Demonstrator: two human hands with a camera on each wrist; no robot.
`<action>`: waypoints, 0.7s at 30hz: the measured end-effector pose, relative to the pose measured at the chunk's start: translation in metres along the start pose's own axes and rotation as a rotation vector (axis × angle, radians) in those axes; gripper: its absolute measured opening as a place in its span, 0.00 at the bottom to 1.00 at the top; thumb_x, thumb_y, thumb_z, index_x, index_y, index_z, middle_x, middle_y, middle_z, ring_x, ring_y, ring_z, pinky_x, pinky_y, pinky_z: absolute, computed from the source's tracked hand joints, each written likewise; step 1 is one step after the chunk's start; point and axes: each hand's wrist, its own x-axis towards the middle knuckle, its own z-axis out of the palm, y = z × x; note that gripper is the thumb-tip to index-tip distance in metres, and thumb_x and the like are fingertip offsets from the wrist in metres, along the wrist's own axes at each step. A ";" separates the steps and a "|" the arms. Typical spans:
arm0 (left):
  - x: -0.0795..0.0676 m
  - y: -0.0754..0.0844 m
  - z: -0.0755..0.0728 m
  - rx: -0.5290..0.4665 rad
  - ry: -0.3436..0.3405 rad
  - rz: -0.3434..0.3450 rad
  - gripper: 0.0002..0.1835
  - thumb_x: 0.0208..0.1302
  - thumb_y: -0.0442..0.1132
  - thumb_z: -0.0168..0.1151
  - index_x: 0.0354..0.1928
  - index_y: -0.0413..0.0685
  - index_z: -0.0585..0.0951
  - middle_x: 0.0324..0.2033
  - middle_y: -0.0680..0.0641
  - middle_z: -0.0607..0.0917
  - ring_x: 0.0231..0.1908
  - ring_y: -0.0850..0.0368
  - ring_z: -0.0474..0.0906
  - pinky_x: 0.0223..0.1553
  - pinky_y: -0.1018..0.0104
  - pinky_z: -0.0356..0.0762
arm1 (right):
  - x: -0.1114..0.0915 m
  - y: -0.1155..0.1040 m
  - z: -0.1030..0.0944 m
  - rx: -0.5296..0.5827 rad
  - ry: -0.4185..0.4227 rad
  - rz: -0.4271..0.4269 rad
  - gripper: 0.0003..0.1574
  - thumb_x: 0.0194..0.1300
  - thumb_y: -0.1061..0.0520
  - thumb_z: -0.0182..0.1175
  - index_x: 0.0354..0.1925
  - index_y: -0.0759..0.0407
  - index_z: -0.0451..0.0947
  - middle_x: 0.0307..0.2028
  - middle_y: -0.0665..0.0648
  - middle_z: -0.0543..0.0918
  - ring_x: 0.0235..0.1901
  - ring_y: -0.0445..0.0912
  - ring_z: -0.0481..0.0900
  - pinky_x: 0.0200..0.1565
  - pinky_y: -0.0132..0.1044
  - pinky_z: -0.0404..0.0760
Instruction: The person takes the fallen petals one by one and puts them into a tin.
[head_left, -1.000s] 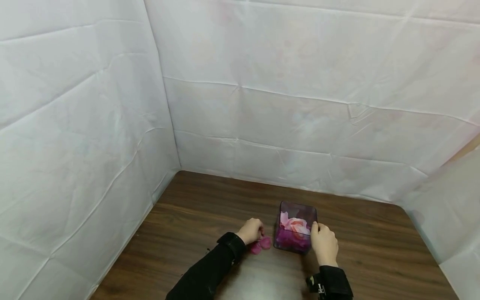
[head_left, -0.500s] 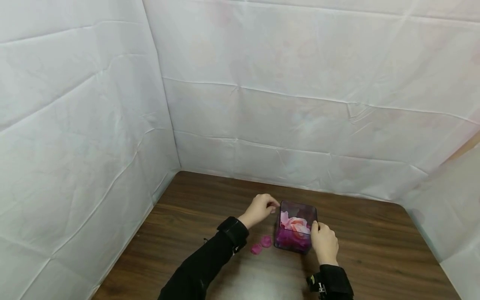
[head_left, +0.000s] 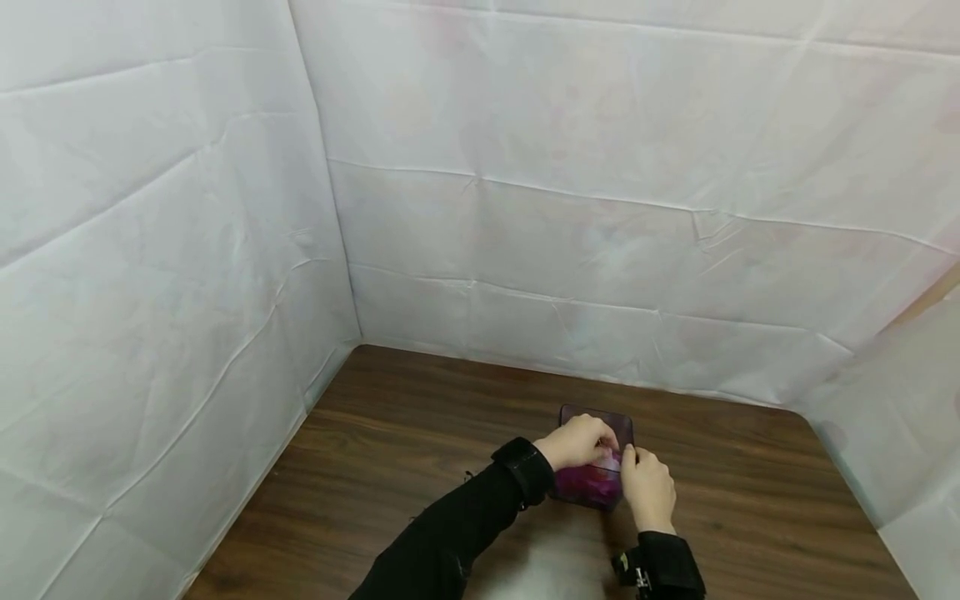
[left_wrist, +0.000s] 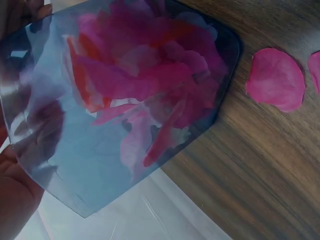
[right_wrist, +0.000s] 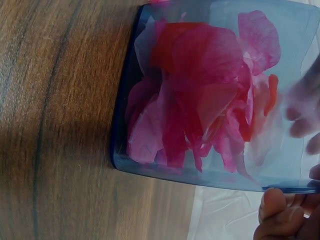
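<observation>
A see-through purple square box [head_left: 592, 497] stands on the wooden table, holding a heap of pink and red artificial petals [right_wrist: 205, 65]. My left hand [head_left: 581, 442] reaches over the near left side with its fingers inside the box. Through the wall in the right wrist view, these fingers look loosely bent above the heap, with no petal seen between them. My right hand [head_left: 648, 492] pinches the box's right rim, thumb and fingers on either side of the wall. One magenta petal [left_wrist: 276, 80] lies on the table beside the box, with part of another petal [left_wrist: 315, 70] beyond it.
The dark wooden table [head_left: 420, 400] has rounded far corners. White creased cloth [head_left: 525, 233] hangs as walls behind it and at both sides. Both wrists wear black bands, and a black sleeve [head_left: 427, 542] covers the left arm.
My left hand has left the loose petals, risen to the box's left side, and moved right into the box. The right hand has kept its grip on the rim, and the box stands still.
</observation>
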 end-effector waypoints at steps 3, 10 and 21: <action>-0.002 -0.001 0.001 0.012 -0.032 0.014 0.10 0.62 0.37 0.61 0.45 0.48 0.84 0.38 0.54 0.87 0.33 0.69 0.79 0.34 0.84 0.70 | 0.001 -0.001 0.001 0.002 0.002 -0.005 0.29 0.72 0.50 0.37 0.47 0.70 0.77 0.48 0.76 0.77 0.43 0.72 0.76 0.36 0.61 0.74; -0.013 -0.011 -0.010 -0.001 0.057 0.039 0.13 0.67 0.41 0.57 0.50 0.52 0.82 0.47 0.55 0.83 0.49 0.65 0.77 0.52 0.76 0.71 | 0.002 0.000 0.002 0.002 0.003 -0.006 0.30 0.72 0.50 0.36 0.51 0.69 0.76 0.49 0.77 0.76 0.44 0.73 0.75 0.38 0.62 0.74; -0.063 -0.061 -0.009 -0.017 0.340 -0.130 0.15 0.67 0.41 0.57 0.54 0.53 0.75 0.47 0.50 0.78 0.47 0.58 0.75 0.45 0.70 0.74 | 0.001 0.001 0.005 0.004 0.039 -0.011 0.30 0.72 0.49 0.36 0.49 0.68 0.76 0.49 0.77 0.76 0.45 0.73 0.74 0.40 0.63 0.72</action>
